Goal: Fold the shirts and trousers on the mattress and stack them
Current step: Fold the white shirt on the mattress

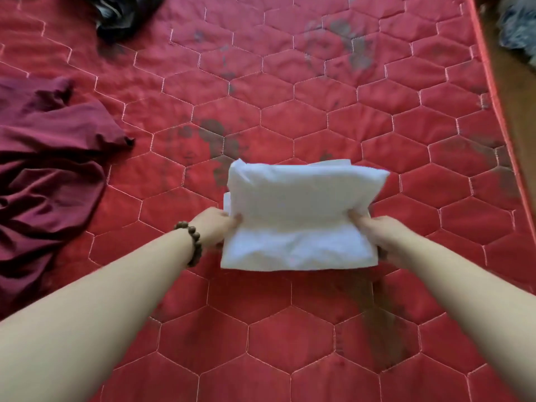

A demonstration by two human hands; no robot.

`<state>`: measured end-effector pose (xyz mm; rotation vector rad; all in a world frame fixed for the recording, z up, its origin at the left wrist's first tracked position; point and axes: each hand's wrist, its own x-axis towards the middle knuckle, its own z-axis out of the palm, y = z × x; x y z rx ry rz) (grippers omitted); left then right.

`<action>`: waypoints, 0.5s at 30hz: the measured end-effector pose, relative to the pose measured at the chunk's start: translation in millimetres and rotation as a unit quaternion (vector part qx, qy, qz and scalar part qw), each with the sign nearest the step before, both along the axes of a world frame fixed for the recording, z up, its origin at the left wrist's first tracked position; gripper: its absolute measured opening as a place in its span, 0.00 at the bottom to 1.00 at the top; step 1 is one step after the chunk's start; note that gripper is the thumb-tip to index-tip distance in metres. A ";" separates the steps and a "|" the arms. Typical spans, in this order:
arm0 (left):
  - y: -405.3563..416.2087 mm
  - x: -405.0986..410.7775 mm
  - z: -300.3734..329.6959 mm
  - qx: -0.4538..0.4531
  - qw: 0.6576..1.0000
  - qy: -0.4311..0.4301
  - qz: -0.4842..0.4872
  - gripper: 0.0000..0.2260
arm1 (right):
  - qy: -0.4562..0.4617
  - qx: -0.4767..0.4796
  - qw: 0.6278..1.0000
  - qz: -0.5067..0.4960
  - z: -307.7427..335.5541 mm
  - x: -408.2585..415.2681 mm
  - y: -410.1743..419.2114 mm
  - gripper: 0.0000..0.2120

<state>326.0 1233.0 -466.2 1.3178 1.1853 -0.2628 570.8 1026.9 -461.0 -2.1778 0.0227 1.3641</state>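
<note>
A white garment [301,216], folded into a compact rectangle, is held just above the red quilted mattress [290,97] at its middle. My left hand [216,226] pinches its left edge, thumb on top, a beaded bracelet on the wrist. My right hand [380,236] grips its right edge, fingers tucked under the fabric. The far half of the garment bulges upward along a fold. A maroon garment [49,166] lies crumpled and unfolded at the left edge of the mattress.
A dark garment [124,15] lies bunched at the far left of the mattress. The mattress's right edge [493,91] runs along a brown floor, where a grey-blue cloth [519,27] sits. Dark stains mark the mattress cover.
</note>
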 end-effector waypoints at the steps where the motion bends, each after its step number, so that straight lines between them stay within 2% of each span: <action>1: -6.5 -1.1 -7.4 -0.013 0.999 0.023 0.029 0.15 | -0.003 0.008 1.000 -0.007 -4.2 -3.3 -3.9 0.20; 4: -21.9 -7.8 -15.9 -0.012 0.997 0.021 0.078 0.13 | -0.093 0.020 0.994 0.054 -11.8 -15.3 -4.9 0.19; 8: -34.2 -23.3 -8.9 -0.047 0.989 -0.069 0.120 0.13 | -0.219 0.068 0.966 0.122 -8.7 -17.9 -17.4 0.22; 11: -41.5 -34.5 -8.0 -0.057 0.984 -0.069 0.152 0.09 | -0.261 0.094 0.952 0.133 -7.8 -21.7 -19.3 0.17; 15: -41.5 -33.2 -9.5 -0.085 0.983 -0.053 0.152 0.06 | -0.292 0.066 0.945 0.135 -13.7 -18.0 -13.0 0.12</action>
